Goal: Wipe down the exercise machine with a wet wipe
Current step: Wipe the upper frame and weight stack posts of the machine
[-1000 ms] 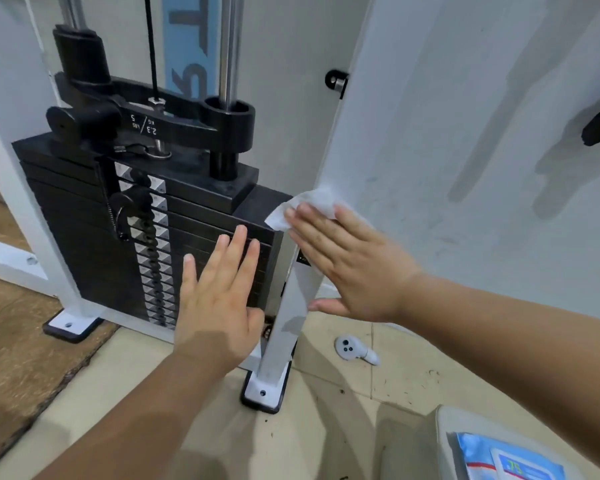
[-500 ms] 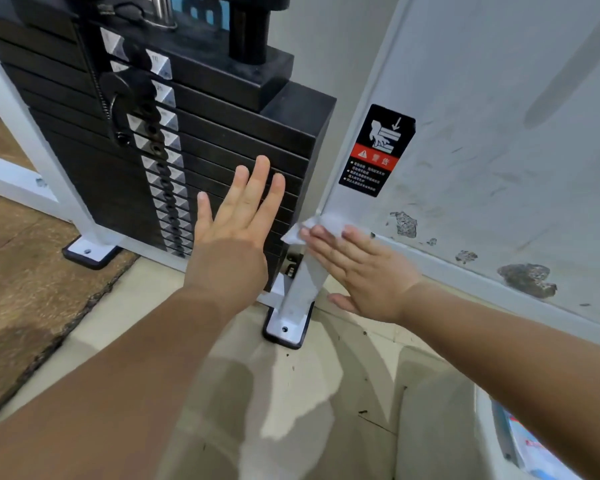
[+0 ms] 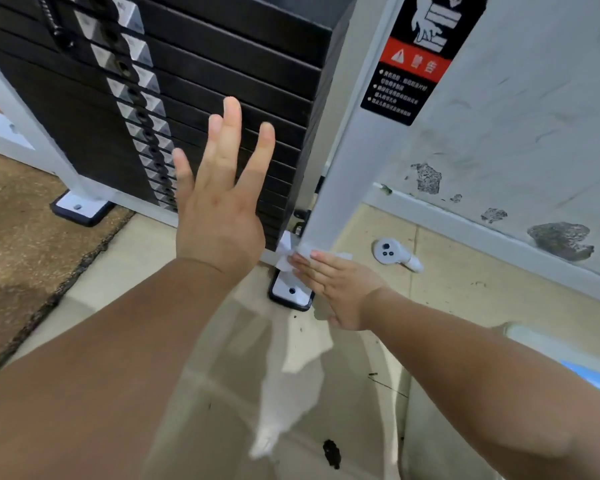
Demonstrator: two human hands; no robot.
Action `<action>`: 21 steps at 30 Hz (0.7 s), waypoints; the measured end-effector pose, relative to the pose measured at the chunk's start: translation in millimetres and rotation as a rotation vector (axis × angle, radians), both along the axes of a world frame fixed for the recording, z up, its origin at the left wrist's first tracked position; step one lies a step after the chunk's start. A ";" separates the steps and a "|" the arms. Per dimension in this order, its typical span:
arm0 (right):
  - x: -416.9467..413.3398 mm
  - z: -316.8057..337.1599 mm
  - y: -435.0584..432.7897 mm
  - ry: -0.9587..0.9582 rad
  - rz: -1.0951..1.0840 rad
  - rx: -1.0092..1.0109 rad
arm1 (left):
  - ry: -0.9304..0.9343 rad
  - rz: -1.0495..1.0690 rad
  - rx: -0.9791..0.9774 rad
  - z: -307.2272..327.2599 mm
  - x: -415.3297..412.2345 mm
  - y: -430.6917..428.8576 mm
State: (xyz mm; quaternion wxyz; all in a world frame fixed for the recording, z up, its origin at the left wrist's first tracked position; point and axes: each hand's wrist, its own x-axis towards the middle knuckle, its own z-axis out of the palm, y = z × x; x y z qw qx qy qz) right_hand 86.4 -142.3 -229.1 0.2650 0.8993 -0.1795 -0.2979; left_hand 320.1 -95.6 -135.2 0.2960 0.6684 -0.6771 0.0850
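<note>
R hand [image 3: 340, 289] flat, fingers pressing wet wipe [image 3: 286, 252] to the white post [image 3: 347, 174] base; L hand [image 3: 219, 202] spread open, empty, by the weight stack [image 3: 222, 64]. Risk: bunched wipe slips free, or snags the foot plate [image 3: 290, 292].

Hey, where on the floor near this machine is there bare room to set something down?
Bare tiles lie right of the white floor fitting, along the wall skirting, and more between the brown mat and the foot plate. It is crowded at the base of the post, where the right hand presses the wet wipe.
</note>
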 end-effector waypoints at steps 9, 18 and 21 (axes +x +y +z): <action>18.0 -18.8 8.8 0.193 -0.050 -0.027 | 0.070 -0.050 0.054 5.6 4.4 2.1; 25.3 -29.6 2.9 0.212 -0.007 -0.195 | 0.046 -0.025 0.080 5.4 3.7 1.8; 38.5 -57.1 0.3 0.412 0.031 -0.194 | 0.034 -0.026 0.098 7.5 5.8 2.9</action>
